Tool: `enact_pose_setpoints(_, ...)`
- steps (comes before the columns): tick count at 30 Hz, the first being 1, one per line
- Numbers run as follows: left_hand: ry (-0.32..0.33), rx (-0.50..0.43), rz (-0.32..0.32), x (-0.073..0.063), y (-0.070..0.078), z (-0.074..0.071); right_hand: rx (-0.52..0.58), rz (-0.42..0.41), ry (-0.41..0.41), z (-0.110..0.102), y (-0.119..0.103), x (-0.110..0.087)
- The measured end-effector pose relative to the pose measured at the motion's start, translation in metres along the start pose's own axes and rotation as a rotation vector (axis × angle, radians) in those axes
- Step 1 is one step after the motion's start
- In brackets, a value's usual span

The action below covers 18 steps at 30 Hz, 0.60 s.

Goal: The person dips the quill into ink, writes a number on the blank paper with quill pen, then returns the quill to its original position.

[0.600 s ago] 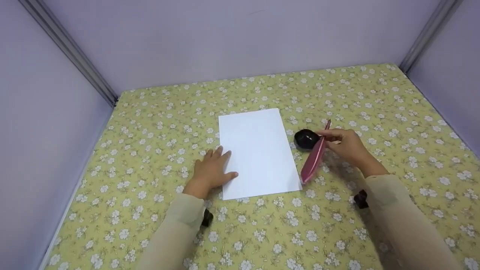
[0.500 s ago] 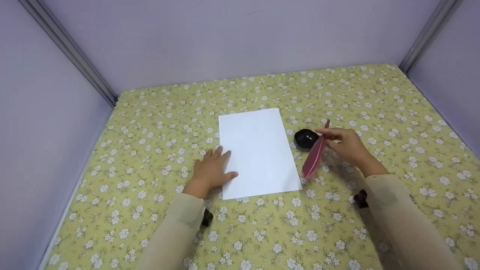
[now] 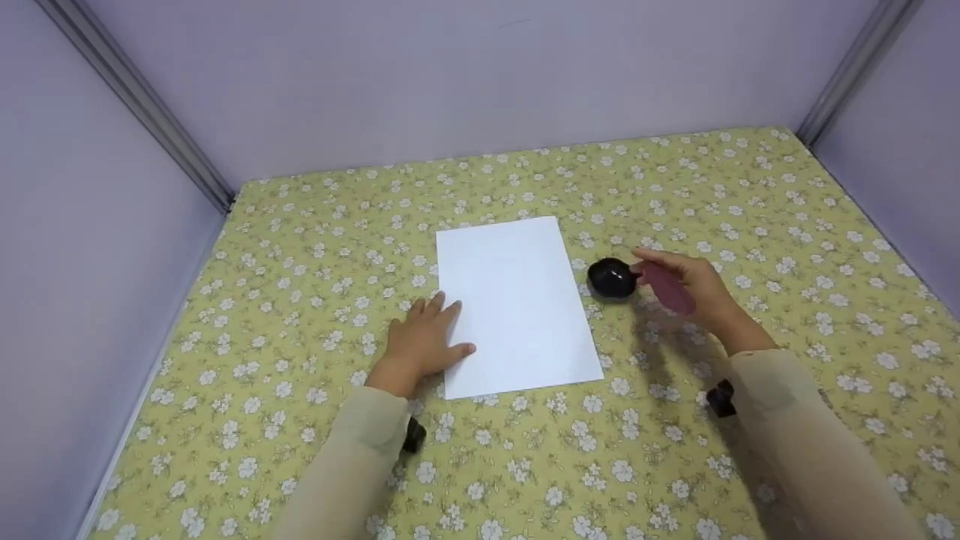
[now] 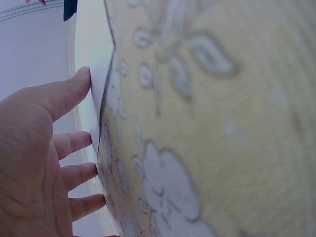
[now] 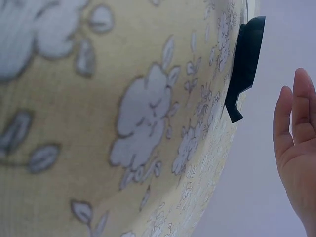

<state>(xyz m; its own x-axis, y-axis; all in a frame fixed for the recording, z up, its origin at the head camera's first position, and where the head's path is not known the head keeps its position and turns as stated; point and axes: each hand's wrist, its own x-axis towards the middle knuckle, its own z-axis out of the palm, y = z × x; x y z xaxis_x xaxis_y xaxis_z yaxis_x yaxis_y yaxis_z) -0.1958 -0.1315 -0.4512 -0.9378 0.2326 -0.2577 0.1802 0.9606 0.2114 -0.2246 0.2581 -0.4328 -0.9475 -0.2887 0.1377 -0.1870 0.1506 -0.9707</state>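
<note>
My left hand [image 3: 420, 341] rests with spread fingers on the left edge of a white sheet of paper [image 3: 525, 300]; its thumb and fingertips also show at the paper's edge in the left wrist view. My right hand [image 3: 697, 292] pinches the narrow end of a flat pink leaf-shaped thing [image 3: 670, 290] between fingers and thumb. Just left of those fingertips sits a glossy black bowl [image 3: 611, 279], shown side-on in the right wrist view with a short bent handle. In that view the pinching fingertips and the pink thing are hidden.
A yellow flowered cloth [image 3: 525, 465] covers the table. Pale lilac walls [image 3: 487, 82] stand at the back and both sides, with grey metal posts [image 3: 142, 105] in the corners. A dark wrist mount [image 3: 721, 399] sits under the right cuff.
The pink thing has swung in my right fingers: its wide end pointed down toward the paper's lower right corner and now points right, against the palm. My left hand has stayed put.
</note>
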Motion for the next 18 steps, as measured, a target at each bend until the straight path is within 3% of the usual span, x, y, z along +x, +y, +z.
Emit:
enact_pose_setpoints(3,0.002,0.005,0.000,0.000,0.000,0.000,0.108,-0.021,-0.020,0.002,-0.004,-0.002)
enact_pose_setpoints(8,0.004,0.019,-0.005,0.001,0.001,0.000,-0.142,-0.154,0.004,0.009,-0.018,-0.003)
enact_pose_setpoints(12,-0.001,0.016,-0.011,0.001,0.001,0.000,-0.213,-0.215,0.042,0.010,-0.015,-0.001)
enact_pose_setpoints(14,0.001,0.007,-0.009,0.001,0.000,0.000,-0.225,-0.187,0.064,0.009,-0.009,0.001)
enact_pose_setpoints(18,0.002,0.009,-0.001,0.000,0.000,-0.001,-0.332,-0.044,0.093,0.005,-0.002,0.002)
